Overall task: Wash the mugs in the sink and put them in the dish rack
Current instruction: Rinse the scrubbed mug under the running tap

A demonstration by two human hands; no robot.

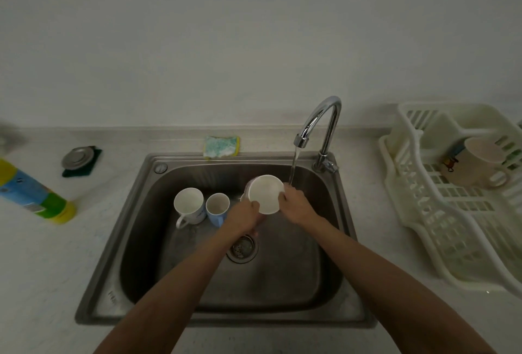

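Your left hand [243,216] wraps round the side of a pink mug [265,194], and your right hand [297,206] curls its fingers over the rim on the right. You hold the mug tilted, mouth toward you, at the centre of the frame over the sink [135,240]. Water from the tap [322,121] lands just right of the rim, on your right fingers. A white mug [188,204] and a blue mug [217,208] stand side by side, left in the basin. At far right, the dish rack [423,240] on the bench [56,269] holds a cartoon mug [477,165].
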